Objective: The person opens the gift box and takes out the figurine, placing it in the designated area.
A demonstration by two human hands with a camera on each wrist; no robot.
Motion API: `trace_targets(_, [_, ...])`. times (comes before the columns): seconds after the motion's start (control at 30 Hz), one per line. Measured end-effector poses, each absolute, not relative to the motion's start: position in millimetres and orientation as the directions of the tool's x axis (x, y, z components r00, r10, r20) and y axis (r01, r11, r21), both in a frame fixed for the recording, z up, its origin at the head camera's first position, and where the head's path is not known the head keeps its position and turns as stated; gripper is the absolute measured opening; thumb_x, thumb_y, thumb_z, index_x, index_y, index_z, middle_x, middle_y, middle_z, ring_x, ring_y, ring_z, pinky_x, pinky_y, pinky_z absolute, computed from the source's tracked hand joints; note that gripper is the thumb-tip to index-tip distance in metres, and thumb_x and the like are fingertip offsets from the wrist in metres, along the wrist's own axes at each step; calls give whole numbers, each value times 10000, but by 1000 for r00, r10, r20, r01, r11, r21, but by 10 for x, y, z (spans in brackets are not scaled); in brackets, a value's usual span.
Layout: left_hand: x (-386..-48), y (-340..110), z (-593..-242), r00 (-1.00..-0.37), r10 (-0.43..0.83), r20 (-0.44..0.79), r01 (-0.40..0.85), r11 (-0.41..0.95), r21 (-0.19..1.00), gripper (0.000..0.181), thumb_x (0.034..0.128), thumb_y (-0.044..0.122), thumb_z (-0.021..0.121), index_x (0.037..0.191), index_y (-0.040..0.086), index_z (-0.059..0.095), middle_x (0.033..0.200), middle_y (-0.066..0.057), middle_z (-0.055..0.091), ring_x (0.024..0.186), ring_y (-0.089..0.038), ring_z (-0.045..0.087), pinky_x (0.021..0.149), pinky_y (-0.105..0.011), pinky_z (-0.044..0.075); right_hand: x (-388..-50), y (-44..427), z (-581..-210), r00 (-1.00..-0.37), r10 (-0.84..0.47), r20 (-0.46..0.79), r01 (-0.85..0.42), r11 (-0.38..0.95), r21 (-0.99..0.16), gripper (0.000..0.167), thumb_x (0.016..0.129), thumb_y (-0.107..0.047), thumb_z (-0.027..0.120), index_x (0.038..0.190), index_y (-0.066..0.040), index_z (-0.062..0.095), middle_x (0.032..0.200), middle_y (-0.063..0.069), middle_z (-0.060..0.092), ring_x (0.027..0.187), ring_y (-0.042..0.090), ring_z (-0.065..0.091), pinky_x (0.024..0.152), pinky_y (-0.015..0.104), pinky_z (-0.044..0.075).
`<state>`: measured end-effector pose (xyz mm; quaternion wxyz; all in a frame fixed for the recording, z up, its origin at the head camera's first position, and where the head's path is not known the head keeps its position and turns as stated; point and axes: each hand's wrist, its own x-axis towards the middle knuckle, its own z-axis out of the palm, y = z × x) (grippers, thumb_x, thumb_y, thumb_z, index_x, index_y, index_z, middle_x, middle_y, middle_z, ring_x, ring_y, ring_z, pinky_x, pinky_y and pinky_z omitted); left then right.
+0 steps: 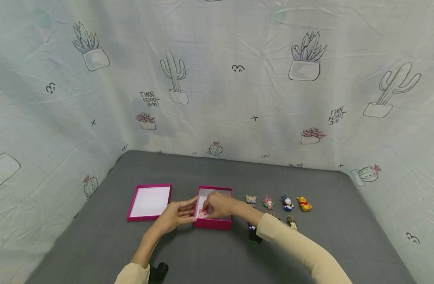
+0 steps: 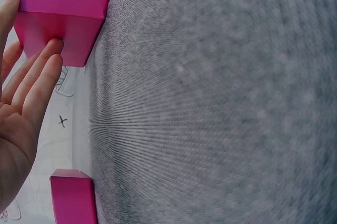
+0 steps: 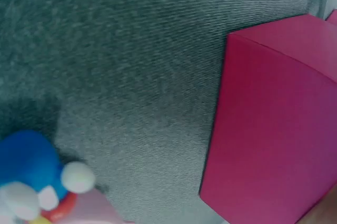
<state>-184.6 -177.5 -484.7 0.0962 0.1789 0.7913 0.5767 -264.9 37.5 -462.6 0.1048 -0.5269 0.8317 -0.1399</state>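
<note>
An open magenta box [image 1: 212, 224] with a white inside stands mid-table. My left hand [image 1: 174, 215] is at its left side, fingers extended along the wall and thumb near the front corner. In the left wrist view the fingers [image 2: 47, 71] look nearly straight against the magenta side. My right hand [image 1: 218, 205] reaches into the box with bent fingers, pinching a small pink figurine [image 1: 202, 213] near the left inner wall. The hand hides part of the box's inside. Only the box's outer wall [image 3: 274, 129] and table show in the right wrist view.
Left of the box lies its magenta-rimmed lid [image 1: 149, 202], white inside up. Right of it are several small figurines, among them a yellow bear [image 1: 304, 203], a blue-and-white figure [image 1: 287, 202] and a reddish one [image 1: 268, 202]. My right forearm partly covers others.
</note>
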Motion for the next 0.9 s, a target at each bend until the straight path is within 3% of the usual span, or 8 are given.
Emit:
trace_targets(0.17, [-1840,-1776,-4862,-919,392,47,166,275,947,678,834,118,736,1418,-29,424,1402,-274,434,1162,-385,562,876,-310,525,-2618,335,-4625,-428,-903,-39,-843,414,-344,249,801,-100,765,1043,-49,737,1002,21,698,881,94,599,758,142,485])
trace_targets(0.4, [-1849,-1771,-4846,-917,395,53,167,260,951,671,838,122,734,1415,-31,427,1406,-268,433,1163,-383,562,871,-312,528,-2592,316,-4666,-499,-866,-41,-801,479,-360,216,818,-139,774,1028,-98,742,981,-24,673,857,44,566,713,121,481])
trace_targets(0.6, [-1855,-1767,-4863,-913,404,55,170,256,952,664,846,99,722,1421,-30,417,1423,-257,417,1177,-385,550,882,-309,523,-2630,340,-4677,-451,-892,26,-827,407,-387,162,874,-145,719,1007,-54,737,890,23,678,691,49,538,621,120,448])
trace_targets(0.9, [-1849,-1772,-4895,-914,400,60,167,239,957,670,838,106,732,1418,-28,424,1421,-251,423,1177,-391,548,881,-310,522,-2621,296,-4669,-444,-896,22,-813,393,-430,266,809,-142,781,1035,-10,734,864,47,700,651,23,540,611,105,442])
